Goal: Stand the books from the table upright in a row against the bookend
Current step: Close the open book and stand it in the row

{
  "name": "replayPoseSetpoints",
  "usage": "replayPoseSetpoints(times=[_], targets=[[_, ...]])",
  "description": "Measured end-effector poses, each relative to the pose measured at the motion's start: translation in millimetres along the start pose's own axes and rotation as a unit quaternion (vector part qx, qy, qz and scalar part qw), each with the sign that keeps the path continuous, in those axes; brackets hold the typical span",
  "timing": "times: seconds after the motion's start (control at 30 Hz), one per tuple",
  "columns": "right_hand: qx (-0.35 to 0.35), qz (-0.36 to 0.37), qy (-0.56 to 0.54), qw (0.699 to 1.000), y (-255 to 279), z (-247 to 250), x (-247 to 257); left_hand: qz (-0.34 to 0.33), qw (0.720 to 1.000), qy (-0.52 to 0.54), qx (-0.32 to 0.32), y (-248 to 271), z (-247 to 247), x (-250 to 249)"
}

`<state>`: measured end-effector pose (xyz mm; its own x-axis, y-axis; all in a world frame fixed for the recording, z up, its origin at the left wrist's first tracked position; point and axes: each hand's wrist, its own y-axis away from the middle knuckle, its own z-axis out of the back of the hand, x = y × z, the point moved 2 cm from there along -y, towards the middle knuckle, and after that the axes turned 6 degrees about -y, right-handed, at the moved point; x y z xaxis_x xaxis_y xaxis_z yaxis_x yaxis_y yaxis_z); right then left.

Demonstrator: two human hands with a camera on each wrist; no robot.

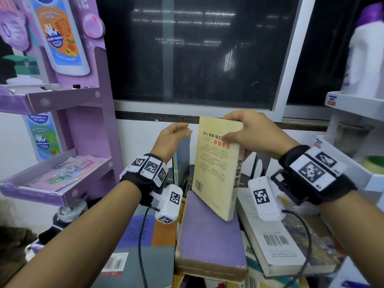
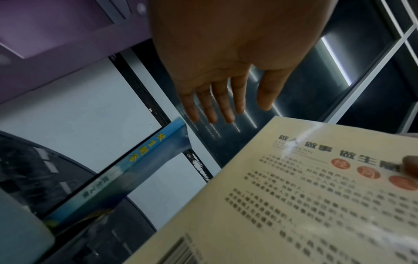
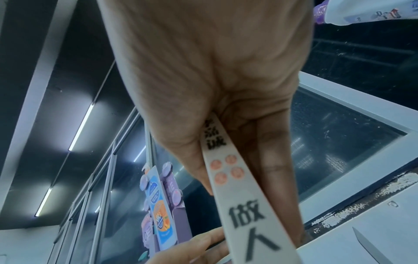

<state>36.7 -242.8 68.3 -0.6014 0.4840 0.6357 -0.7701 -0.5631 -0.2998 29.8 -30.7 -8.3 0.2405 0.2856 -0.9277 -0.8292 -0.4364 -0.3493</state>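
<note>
Head view, purple display rack (image 1: 87, 125): standing along the left of the frame, its shelves carrying printed cartons.
Dark window (image 1: 187, 48): filling the upper middle, reflecting ceiling lights.
Books on the table: lying flat across the bottom of the frame, among them a purple-covered book (image 1: 209, 231) in the centre and a white book (image 1: 276, 242) to its right showing a barcode.
Yellow book (image 1: 216, 169): hanging tilted in the middle of the frame, its lower corner just over the purple-covered book, back cover with a barcode facing the camera.
Blue book (image 1: 182, 161): standing upright just left of the yellow book, spine facing out.
Bookend: cannot tell which dark shape behind the books it is.
Right hand (image 1: 247, 132): gripping the yellow book's top edge, thumb on the cover, fingers behind; the right wrist view is showing the spine pinched.
Left hand (image 1: 172, 138): fingers straight and spread, hovering at the blue book's top; contact cannot be told.
</note>
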Motion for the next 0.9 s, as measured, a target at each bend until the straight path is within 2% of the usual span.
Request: replayPoseSetpoints(times=[0.17, 0.43, 0.57, 0.9], targets=[[-0.033, -0.016, -0.011, 0.999, -25.4, -8.9, -4.7, 0.022, 0.998, -0.056, -0.033, -21.2, 7.7, 23.9], [-0.073, -0.039, 0.001, 0.997, -82.9, -39.8, -19.0, 0.086, 0.994, -0.061, -0.012, -43.0, 10.5, 52.0], [-0.066, -0.059, 0.018, 0.996, -106.6, -64.0, -30.0, 0.095, 0.993, -0.067, -0.013, -49.7, 9.4, 63.5], [-0.033, -0.088, 0.042, 0.995, -145.1, -115.4, -60.6, 0.089, 0.996, -0.006, -0.028, -59.4, 20.4, 80.9]])
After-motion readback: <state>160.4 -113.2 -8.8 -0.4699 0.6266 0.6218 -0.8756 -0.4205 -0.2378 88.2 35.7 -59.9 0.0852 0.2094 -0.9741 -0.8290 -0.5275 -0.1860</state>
